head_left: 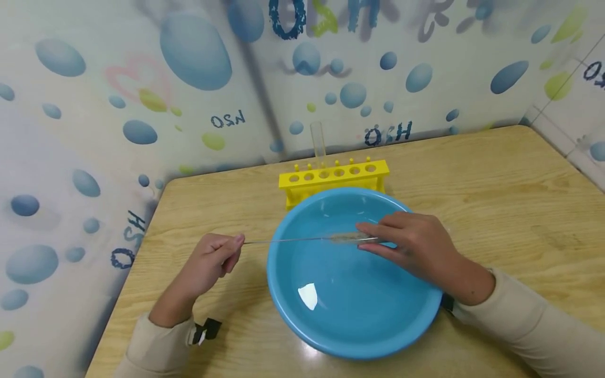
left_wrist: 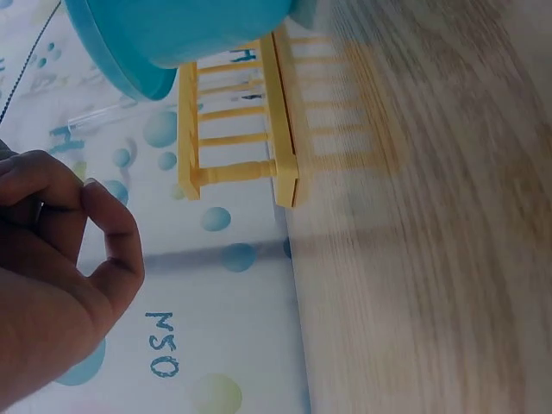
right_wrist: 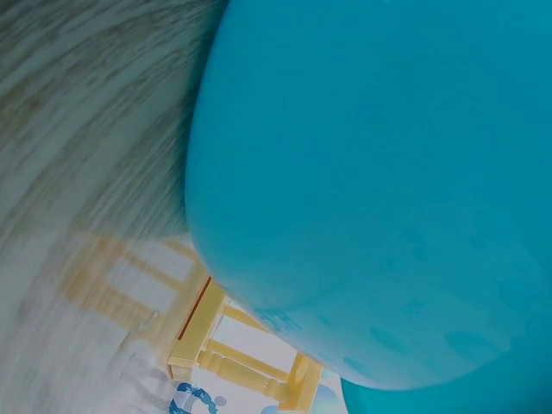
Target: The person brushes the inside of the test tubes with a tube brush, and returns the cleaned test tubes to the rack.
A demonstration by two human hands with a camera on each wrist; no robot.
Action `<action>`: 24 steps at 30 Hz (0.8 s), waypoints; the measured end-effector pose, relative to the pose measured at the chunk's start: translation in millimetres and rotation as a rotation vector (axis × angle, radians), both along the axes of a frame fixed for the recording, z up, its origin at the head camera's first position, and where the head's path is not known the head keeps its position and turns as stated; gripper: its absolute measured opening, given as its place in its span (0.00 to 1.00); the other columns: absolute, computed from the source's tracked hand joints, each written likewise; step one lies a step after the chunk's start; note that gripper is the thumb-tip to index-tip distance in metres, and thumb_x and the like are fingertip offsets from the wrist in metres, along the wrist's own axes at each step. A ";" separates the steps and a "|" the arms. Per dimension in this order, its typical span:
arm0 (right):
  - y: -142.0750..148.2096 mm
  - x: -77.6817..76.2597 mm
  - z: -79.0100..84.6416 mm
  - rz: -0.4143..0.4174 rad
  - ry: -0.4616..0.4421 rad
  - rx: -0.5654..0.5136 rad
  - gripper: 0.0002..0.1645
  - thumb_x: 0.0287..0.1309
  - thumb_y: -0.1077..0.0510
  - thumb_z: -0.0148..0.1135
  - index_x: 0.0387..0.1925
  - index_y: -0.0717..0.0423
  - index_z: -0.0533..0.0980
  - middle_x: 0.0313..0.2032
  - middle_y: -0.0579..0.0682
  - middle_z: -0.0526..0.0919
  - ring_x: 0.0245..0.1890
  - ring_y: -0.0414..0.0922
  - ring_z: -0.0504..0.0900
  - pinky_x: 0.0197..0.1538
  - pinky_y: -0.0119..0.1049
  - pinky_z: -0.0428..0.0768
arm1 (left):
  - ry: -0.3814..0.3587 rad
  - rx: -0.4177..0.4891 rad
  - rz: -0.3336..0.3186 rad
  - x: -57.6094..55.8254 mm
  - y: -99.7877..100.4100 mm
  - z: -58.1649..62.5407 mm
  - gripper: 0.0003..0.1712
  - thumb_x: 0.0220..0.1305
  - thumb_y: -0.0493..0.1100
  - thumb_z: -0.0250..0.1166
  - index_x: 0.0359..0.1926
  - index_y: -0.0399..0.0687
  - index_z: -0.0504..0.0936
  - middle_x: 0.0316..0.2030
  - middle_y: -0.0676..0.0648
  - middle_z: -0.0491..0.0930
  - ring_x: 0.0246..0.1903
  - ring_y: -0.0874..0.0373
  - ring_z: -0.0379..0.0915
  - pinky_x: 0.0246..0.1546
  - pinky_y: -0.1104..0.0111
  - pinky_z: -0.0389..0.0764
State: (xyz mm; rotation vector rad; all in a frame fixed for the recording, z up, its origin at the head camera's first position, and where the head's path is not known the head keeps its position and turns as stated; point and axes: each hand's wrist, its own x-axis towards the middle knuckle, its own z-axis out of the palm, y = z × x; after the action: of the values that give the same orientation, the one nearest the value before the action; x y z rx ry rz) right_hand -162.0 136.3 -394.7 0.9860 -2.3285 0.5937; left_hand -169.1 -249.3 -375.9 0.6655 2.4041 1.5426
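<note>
Over the blue basin (head_left: 350, 325), my right hand (head_left: 413, 244) holds a clear test tube (head_left: 368, 240) between thumb and fingers. Inside the tube shows the pale bristle head of a test tube brush (head_left: 347, 238). The brush's thin twisted wire handle (head_left: 288, 240) runs left across the basin's rim. My left hand (head_left: 215, 260) pinches the end of that wire, left of the basin. In the left wrist view, part of the wire (left_wrist: 26, 69) shows above the curled fingers (left_wrist: 116, 233). The basin's side fills most of the right wrist view, hiding the right hand there.
Behind the basin stands a yellow test tube rack (head_left: 333, 178) with one clear upright test tube (head_left: 319, 142) in it. Both are on a wooden table (head_left: 496, 199) against a wall (head_left: 189, 121) patterned with bubbles and lettering.
</note>
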 end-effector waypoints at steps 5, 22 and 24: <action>0.3 -0.3 -0.6 -0.005 -0.007 0.009 0.37 0.67 0.29 0.42 0.47 0.48 0.86 0.27 0.45 0.87 0.24 0.38 0.83 0.26 0.29 0.80 | 0.020 0.012 0.002 -2.6 -4.0 -1.1 0.33 0.80 0.39 0.43 0.11 0.41 0.63 0.10 0.44 0.59 0.10 0.52 0.51 0.10 0.68 0.57; 1.2 -2.0 3.0 -0.041 -0.049 0.035 0.34 0.66 0.30 0.50 0.47 0.51 0.86 0.27 0.47 0.88 0.23 0.40 0.85 0.25 0.29 0.80 | 0.182 0.134 0.072 -2.7 3.4 -6.8 0.25 0.78 0.33 0.45 0.19 0.41 0.71 0.14 0.47 0.64 0.13 0.56 0.60 0.19 0.65 0.66; 1.1 -1.6 3.2 -0.048 -0.058 0.043 0.35 0.67 0.30 0.48 0.47 0.52 0.86 0.28 0.48 0.88 0.24 0.41 0.85 0.26 0.30 0.81 | 0.245 0.165 0.097 -2.6 4.7 -8.3 0.20 0.76 0.31 0.47 0.24 0.39 0.73 0.16 0.47 0.65 0.14 0.57 0.61 0.20 0.66 0.67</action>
State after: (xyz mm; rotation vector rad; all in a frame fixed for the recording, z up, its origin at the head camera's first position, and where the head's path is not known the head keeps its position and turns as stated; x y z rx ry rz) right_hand -163.6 137.4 -391.5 0.9417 -2.4182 0.5623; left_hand -171.6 -244.6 -384.3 0.8260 2.5348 1.8096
